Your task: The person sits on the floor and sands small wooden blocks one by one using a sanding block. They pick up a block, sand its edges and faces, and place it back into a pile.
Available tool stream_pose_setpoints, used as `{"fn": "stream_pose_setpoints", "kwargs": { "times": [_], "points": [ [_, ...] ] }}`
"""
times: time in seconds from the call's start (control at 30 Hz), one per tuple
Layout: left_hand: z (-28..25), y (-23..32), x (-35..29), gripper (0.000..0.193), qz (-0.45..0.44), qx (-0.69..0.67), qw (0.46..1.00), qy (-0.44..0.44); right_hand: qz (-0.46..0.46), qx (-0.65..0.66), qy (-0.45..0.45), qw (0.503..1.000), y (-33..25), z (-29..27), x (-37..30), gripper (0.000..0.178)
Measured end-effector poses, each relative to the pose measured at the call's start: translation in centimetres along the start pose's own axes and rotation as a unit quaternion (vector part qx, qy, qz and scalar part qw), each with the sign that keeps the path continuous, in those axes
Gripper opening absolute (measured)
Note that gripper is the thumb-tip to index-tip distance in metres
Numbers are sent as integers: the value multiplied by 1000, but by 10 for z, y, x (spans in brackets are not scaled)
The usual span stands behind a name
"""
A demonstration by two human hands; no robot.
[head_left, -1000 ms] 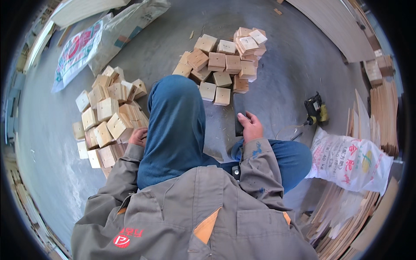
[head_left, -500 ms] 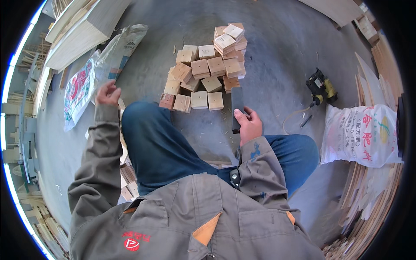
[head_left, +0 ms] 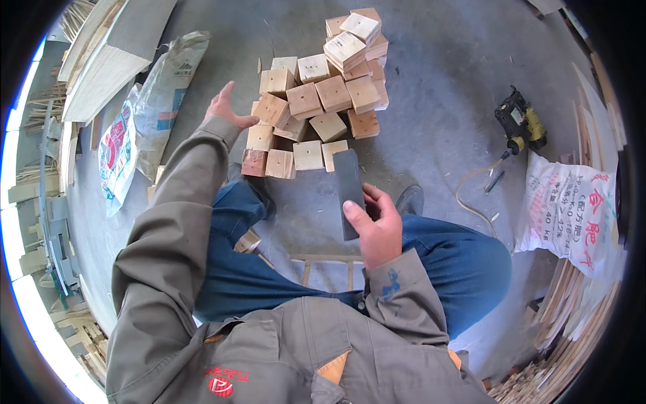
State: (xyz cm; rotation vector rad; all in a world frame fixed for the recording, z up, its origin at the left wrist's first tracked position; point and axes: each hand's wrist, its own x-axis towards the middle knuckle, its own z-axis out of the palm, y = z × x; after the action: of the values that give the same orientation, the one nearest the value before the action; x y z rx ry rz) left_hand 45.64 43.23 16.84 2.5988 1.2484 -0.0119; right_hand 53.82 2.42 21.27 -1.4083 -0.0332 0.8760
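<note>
Ahead of my legs a pile of square wooden blocks [head_left: 308, 101] lies on the floor, many with a small hole in the face. At the pile's left side my left hand [head_left: 229, 109] is open, fingers apart, its thumb close to a tilted wooden block [head_left: 273, 109]. Whether it touches that block I cannot tell. My right hand [head_left: 379, 232] is closed round a dark grey rectangular bar [head_left: 347, 182], held upright in front of the pile's near right corner. The thumb presses on the bar's near face.
A black and yellow power tool [head_left: 519, 122] with a hose sits on the right, beyond a stuffed white sack [head_left: 568, 205]. Flattened sacks [head_left: 165, 101] and stacked pale boards [head_left: 121, 57] stand at the left. Thin wood strips [head_left: 579, 316] lie at lower right.
My left hand has moved right and forward to the pile, fingers spreading. My right hand, still holding the dark bar, has shifted slightly left and nearer. My knees have moved apart and the view has shifted.
</note>
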Motion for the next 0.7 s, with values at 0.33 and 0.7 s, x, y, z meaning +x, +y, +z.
{"fn": "stream_pose_setpoints", "kwargs": {
  "times": [0.33, 0.7],
  "points": [
    [104, 0, 47, 122, -79, 32, 990, -109, 73, 32, -15, 997, -17, 5, 19, 68],
    [138, 1, 68, 117, -99, 49, 986, -122, 122, 26, 4, 992, -22, 7, 24, 66]
  ]
}}
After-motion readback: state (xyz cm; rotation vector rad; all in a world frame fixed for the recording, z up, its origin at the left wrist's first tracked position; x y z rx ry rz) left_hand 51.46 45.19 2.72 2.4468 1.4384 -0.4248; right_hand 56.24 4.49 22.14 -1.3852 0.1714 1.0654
